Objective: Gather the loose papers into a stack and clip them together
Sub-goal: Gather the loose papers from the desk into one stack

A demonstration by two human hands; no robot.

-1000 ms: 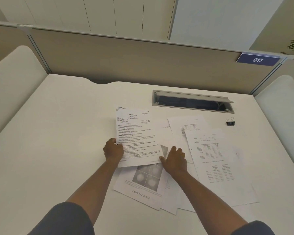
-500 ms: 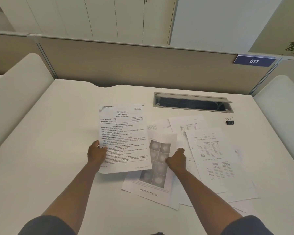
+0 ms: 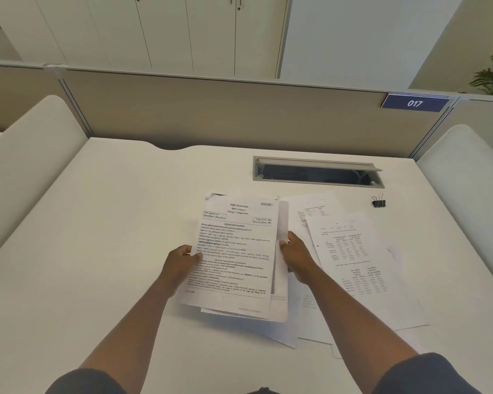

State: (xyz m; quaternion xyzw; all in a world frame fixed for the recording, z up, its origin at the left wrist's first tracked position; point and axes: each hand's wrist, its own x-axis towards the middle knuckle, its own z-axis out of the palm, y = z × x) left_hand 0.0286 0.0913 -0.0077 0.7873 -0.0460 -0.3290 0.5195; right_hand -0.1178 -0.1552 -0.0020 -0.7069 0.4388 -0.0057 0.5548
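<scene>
- The left hand is pinching the left edge of a small bundle of papers, and the right hand is closed on its right edge; the bundle is being held a little above the middle of the desk.
- The sheets in the bundle are not lying square: lower ones are sticking out at the bottom and on the right, so one could be slipping out if either grip is loosening.
- More loose sheets are lying flat toward the right side of the desk, overlapping each other; I judge that dragging them in could be folding a corner or pushing one toward the near edge.
- The black clip is sitting apart, near the far right corner, beside the cable slot; reaching for it with one hand could be letting the stack fan out.
- The top sheet is showing "KANNADA"; the smaller print is too fine to read.
- A blue plate on the partition is reading "017".
</scene>
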